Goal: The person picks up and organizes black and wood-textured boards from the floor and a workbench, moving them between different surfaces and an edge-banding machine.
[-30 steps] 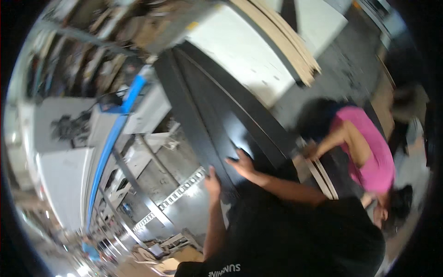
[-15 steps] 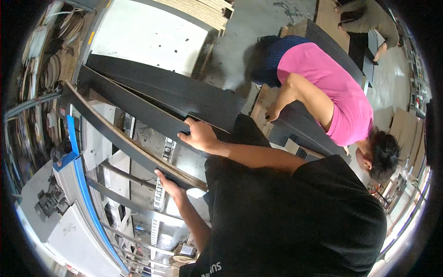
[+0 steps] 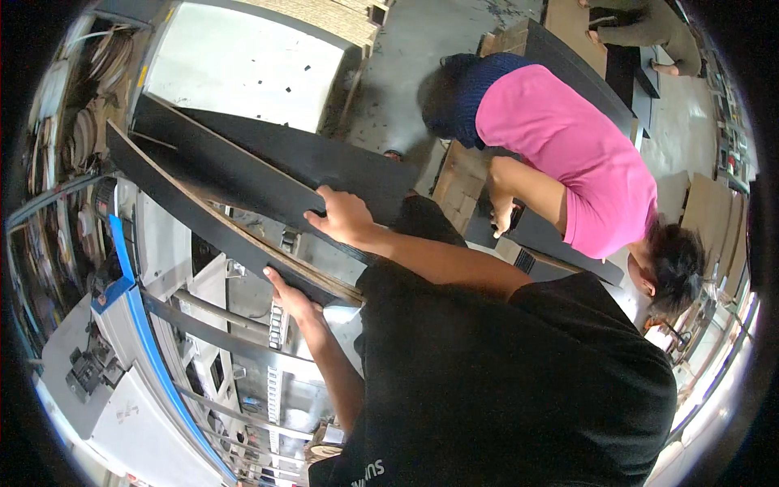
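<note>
My left hand is closed on the near end of a long black board with a raw tan edge facing up. Its thumb lies along the board's face. Farther to the right, my right hand grips the upper edge of a second long black board, thumb on the side toward me. Both boards stand tilted on edge, side by side, with a narrow gap between them. Beyond them lies another wide black board. The fingers behind both boards are hidden.
To the left runs a machine frame with metal bars and a blue strip. A white panel lies ahead. At the right, a bent-over co-worker in a pink shirt works close to stacked boards. Another person is farther off.
Both my hands and the two boards have moved slightly up and away in the view. The co-worker's hand has shifted toward the right and nearer.
</note>
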Motion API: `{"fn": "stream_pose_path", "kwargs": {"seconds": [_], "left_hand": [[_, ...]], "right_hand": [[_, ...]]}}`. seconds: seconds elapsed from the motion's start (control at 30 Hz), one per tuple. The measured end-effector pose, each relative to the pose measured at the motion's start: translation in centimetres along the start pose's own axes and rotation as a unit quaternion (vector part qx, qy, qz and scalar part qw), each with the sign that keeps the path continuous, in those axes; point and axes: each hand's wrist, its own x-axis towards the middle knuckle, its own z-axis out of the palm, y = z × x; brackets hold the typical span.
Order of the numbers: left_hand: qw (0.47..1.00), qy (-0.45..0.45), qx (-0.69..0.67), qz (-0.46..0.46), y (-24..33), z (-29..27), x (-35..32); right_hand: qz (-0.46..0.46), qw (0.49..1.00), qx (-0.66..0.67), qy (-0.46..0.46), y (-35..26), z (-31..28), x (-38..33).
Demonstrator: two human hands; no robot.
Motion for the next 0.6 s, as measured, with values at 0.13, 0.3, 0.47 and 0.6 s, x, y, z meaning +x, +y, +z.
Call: {"fn": "stream_pose_path", "kwargs": {"seconds": [0.13,0.3,0.47,0.6], "left_hand": [[1.0,-0.011,0.02,-0.015,-0.2,2.2,0.2],[0.999,-0.034,0.013,-0.015,-0.3,4.8,0.7],[0.999,-0.019,0.044,0.012,0.0,6.8,0.4],[0.998,-0.015,0.049,0.025,-0.1,7.5,0.4]], "right_hand": [[0.003,0.999,-0.01,-0.033,0.4,-0.5,1.7],[-0.048,0.998,-0.023,-0.036,1.1,-0.8,3.5],[-0.051,0.998,-0.034,-0.01,2.3,-1.3,4.2],[-0.047,0.998,-0.044,-0.007,3.0,-1.4,4.6]]}}
